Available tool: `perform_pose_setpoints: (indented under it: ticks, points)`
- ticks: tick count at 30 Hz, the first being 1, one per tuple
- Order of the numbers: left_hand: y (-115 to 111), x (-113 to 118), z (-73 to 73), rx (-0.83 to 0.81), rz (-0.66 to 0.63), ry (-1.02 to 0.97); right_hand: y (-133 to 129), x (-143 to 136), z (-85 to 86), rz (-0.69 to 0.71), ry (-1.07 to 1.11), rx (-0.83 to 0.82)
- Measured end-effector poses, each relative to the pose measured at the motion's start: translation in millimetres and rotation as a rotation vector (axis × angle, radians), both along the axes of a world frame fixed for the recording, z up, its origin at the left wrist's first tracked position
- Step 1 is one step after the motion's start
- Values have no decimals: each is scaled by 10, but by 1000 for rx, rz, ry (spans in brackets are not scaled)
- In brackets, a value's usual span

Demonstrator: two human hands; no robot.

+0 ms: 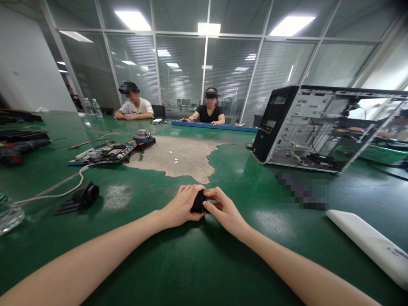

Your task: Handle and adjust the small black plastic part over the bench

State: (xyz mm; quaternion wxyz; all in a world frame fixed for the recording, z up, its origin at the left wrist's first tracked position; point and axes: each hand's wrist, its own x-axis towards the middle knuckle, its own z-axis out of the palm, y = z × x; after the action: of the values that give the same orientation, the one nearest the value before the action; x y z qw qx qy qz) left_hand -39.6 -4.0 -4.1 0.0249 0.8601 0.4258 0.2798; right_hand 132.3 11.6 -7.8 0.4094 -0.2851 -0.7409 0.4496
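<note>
A small black part (198, 202) is held just above the green table (178, 263), near the middle of the view. My left hand (184, 205) wraps round it from the left, fingers closed over its top and thumb beneath. From the other side, my right hand (223, 208) pinches the part's right edge between thumb and fingertips. The two hands nearly meet at the part. Its underside and the exact contact at the fingertips are hidden.
An open computer case (277, 127) stands at right, a white box (366, 242) nearer. Left are a circuit board (110, 154), a black duct-like part (83, 197), cables and a clear bottle (11, 219). Two people (135, 106) (210, 111) sit across the table.
</note>
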Motion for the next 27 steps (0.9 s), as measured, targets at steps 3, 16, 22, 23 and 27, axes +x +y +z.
perform_pose_setpoints:
  ticks: [3,16,22,23,27]
  points:
    - [9,7,1,-7,2,1,26,-3,-15,10,-2,-70]
    - [2,-2,-9,-16,0,-3,18,-1,3,-20,-32,31]
    - [15,-1,-27,3,-4,-3,36,-9,-1,11,-59,-83]
    - [14,-1,-26,2,-3,-2,34,-8,2,24,-61,-87]
    - [3,-1,-10,-7,-2,-2,11,0,16,22,-55,-39]
